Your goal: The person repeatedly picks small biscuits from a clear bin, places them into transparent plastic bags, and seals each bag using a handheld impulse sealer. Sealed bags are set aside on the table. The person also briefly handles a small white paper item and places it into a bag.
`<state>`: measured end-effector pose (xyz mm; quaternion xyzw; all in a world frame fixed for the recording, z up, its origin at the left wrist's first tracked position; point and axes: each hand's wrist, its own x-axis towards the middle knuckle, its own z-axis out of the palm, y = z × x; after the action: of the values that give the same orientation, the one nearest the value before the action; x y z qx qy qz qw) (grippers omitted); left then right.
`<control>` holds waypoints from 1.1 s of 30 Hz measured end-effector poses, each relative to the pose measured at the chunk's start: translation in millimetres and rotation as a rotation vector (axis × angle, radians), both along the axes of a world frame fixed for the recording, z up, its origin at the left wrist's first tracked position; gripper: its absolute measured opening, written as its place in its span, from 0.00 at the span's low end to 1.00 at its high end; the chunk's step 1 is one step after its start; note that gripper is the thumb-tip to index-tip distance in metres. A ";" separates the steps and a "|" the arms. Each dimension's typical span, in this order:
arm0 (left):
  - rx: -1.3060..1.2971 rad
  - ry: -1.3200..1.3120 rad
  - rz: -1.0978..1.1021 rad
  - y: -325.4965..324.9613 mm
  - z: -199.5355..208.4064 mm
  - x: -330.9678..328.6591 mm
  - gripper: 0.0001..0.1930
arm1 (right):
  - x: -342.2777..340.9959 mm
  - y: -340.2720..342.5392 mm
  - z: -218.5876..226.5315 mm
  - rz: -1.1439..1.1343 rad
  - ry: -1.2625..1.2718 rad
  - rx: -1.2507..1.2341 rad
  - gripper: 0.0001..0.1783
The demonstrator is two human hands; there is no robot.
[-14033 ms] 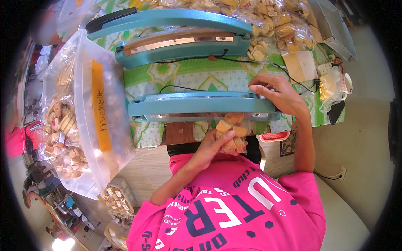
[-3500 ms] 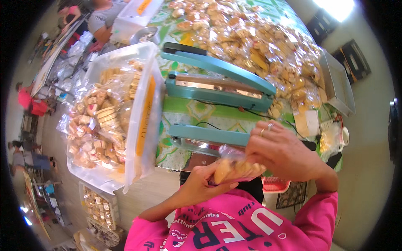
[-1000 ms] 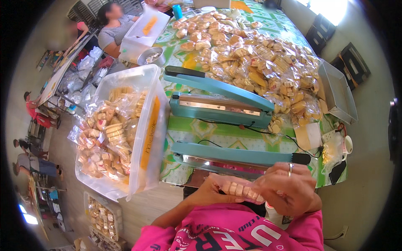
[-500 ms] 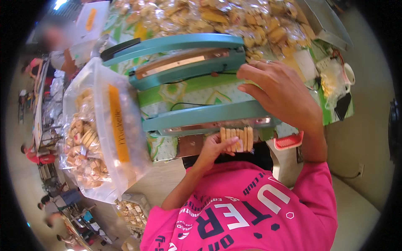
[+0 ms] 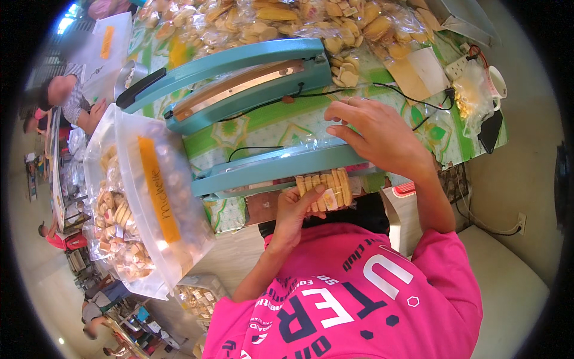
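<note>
In my left hand [image 5: 293, 206] is a small clear packet of biscuits [image 5: 332, 188], pinched between thumb and fingers at the near side of a teal impulse sealer [image 5: 269, 173]. The pale, flat biscuits stand in a row, with a small label on the wrap. The packet's far edge meets the sealer's arm, which looks lowered; how much plastic lies in the jaws is hidden. Over the right end of that arm lies my right hand [image 5: 385, 134], its fingers curved and apart from the thumb, nothing seen in it.
A second teal sealer [image 5: 239, 90] stands beyond, its arm raised. At left is a clear tub [image 5: 191, 239] of packed biscuits. Heaped packets [image 5: 287, 18] cover the far table. Black cords [image 5: 418, 99], a power strip [image 5: 457, 67] and a mug [image 5: 496, 87] lie right. Co-workers are at left.
The near sealer's arm has come down over its strip. My left hand has tilted the packet against it. The view has shifted slightly, and a striped sleeve now shows at the left.
</note>
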<state>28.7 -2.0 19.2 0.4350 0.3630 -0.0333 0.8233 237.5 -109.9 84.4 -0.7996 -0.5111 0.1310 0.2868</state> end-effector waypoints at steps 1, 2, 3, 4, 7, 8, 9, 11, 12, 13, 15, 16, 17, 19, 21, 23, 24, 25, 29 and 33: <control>-0.001 0.000 -0.003 0.1 0.7 0.6 0.15 | 0.6 -0.2 -1.0 0.002 0.013 -0.017 0.12; -0.002 -0.003 -0.003 0.2 1.4 1.1 0.15 | 1.3 -0.3 -1.9 0.013 0.011 0.003 0.12; -0.005 0.007 -0.005 0.0 2.1 1.2 0.15 | 1.6 0.1 -3.1 0.006 0.038 -0.027 0.11; -0.009 0.013 -0.003 -0.4 2.8 1.0 0.15 | 1.8 0.1 -4.4 0.007 0.050 -0.020 0.12; -0.020 0.028 0.015 -1.2 3.7 -0.4 0.16 | 1.7 0.2 -9.5 -0.006 0.100 -0.029 0.12; -0.032 0.014 0.020 -1.5 3.6 -0.9 0.16 | 1.7 0.2 -11.3 -0.022 0.120 -0.063 0.12; -0.032 0.031 0.010 -1.3 3.6 -1.4 0.16 | 1.4 -0.4 -12.6 -0.015 0.111 -0.038 0.12; -0.034 0.026 -0.003 -0.7 3.4 -1.7 0.16 | 1.5 -0.5 -14.2 -0.013 0.083 -0.029 0.12; -0.038 0.031 -0.011 -0.2 3.2 -1.4 0.16 | 1.8 -0.6 -14.4 -0.014 0.097 -0.044 0.13; -0.033 0.044 -0.001 -0.6 3.5 -1.5 0.16 | 1.9 -0.2 -14.1 -0.006 0.106 -0.055 0.13; -0.036 0.054 0.005 -1.0 4.2 -0.9 0.15 | 2.1 0.4 -12.5 0.006 0.102 -0.056 0.13; -0.048 0.055 -0.001 -1.4 4.7 -0.6 0.15 | 2.0 0.8 -11.6 0.009 0.090 -0.047 0.13; -0.057 0.059 -0.003 -1.8 5.2 -0.3 0.15 | 2.0 1.0 -10.5 0.014 0.091 -0.055 0.13; -0.059 0.064 0.008 -2.7 6.1 0.0 0.15 | 1.7 1.1 -9.1 0.017 0.090 -0.114 0.13; -0.064 0.072 0.021 -3.0 6.5 -0.1 0.15 | 1.2 1.0 -8.9 0.012 0.094 -0.126 0.13; -0.084 0.054 0.029 -2.5 6.3 -0.4 0.15 | 0.7 0.8 -10.0 0.002 0.090 -0.066 0.13; -0.077 0.091 0.015 -1.9 6.1 -0.6 0.15 | 0.5 0.6 -10.7 -0.004 0.095 -0.077 0.13; -0.078 0.099 -0.003 -1.1 5.7 -0.7 0.15 | 0.5 0.6 -11.6 -0.006 0.096 -0.079 0.13; -0.077 0.099 -0.015 -0.1 4.9 -0.9 0.15 | 0.8 0.5 -14.5 -0.002 0.076 -0.062 0.13; -0.074 0.098 0.001 -1.2 5.8 -0.8 0.15 | 0.9 0.2 -14.9 -0.012 0.076 -0.098 0.13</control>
<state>27.9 -3.2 25.0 0.4020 0.4016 -0.0676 0.8201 238.4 -109.7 69.5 -0.8103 -0.4880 0.1842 0.2671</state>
